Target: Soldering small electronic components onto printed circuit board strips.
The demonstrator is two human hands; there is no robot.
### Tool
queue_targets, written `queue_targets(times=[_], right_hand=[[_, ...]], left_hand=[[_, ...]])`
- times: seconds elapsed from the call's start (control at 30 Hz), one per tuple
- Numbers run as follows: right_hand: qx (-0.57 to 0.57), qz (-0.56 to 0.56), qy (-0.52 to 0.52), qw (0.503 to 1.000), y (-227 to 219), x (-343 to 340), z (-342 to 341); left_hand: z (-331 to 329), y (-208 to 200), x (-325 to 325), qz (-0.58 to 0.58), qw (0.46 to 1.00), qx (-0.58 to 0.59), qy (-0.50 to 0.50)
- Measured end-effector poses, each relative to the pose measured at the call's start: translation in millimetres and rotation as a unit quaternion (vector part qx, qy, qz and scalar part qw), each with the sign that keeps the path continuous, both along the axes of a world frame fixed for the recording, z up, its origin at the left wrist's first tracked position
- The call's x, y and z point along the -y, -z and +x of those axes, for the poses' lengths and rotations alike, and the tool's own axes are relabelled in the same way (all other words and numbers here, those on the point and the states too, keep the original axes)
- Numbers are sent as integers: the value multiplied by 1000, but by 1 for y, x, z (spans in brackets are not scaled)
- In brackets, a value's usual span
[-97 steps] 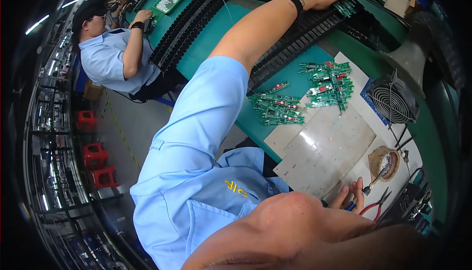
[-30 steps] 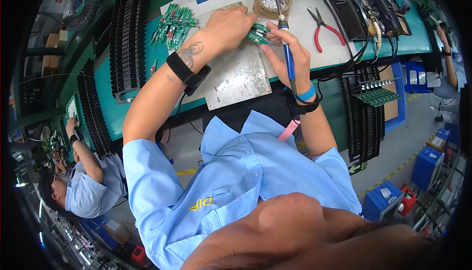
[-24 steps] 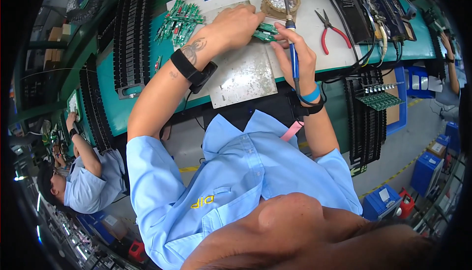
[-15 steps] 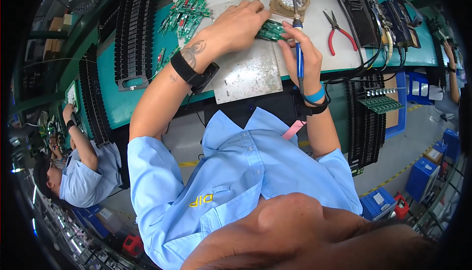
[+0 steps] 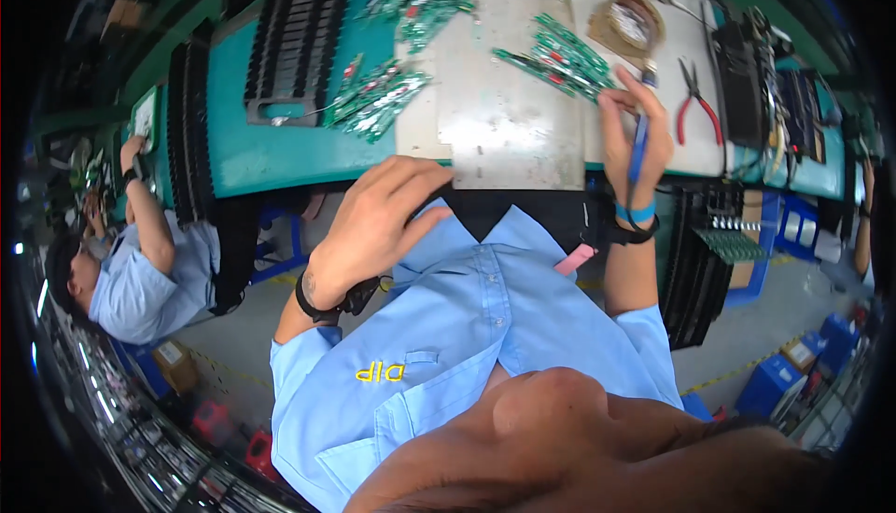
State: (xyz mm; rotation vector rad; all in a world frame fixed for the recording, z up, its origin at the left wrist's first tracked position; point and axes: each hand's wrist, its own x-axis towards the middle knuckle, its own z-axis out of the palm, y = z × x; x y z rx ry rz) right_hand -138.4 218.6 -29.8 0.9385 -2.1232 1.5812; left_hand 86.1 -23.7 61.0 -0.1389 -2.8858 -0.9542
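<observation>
My right hand (image 5: 639, 130) is closed around the blue handle of a soldering iron (image 5: 639, 146), its tip end pointing away from me beside the round solder container (image 5: 631, 26). My right fingertips are close to a loose bunch of narrow green circuit boards (image 5: 569, 57) lying across the metal plate (image 5: 509, 144); whether they touch is unclear. My left hand (image 5: 378, 219) hovers empty at the near bench edge, its fingers bent and apart. To the left lie two more heaps of green boards, a far heap (image 5: 425, 0) and a nearer heap (image 5: 378, 100).
Red-handled pliers (image 5: 695, 107) lie right of the solder container, with black equipment and cables (image 5: 742, 93) beyond. A black slotted rack (image 5: 303, 42) stands on the left of the green mat (image 5: 229, 154). Another person (image 5: 154, 270) sits further left.
My left hand has let go of the boards and drawn back toward me to the bench edge. The bunch now lies uncovered on the plate. The soldering iron stays in my right hand. The view has shifted.
</observation>
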Motion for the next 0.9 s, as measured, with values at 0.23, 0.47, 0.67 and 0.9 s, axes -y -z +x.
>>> queue_targets(times=[0.23, 0.47, 0.67, 0.9], right_hand=[[-8, -69, -57, 996, -2, 5, 14], [79, 70, -60, 993, -17, 6, 34], [4, 90, -54, 994, -16, 13, 31], [-22, 147, -96, 984, -29, 32, 29]], left_hand=[[-8, 11, 51, -100, 962, -162, -195], [-11, 7, 89, -300, 928, -102, -198], [-4, 17, 97, -329, 910, -59, -244], [-3, 25, 101, -305, 914, -74, -258]])
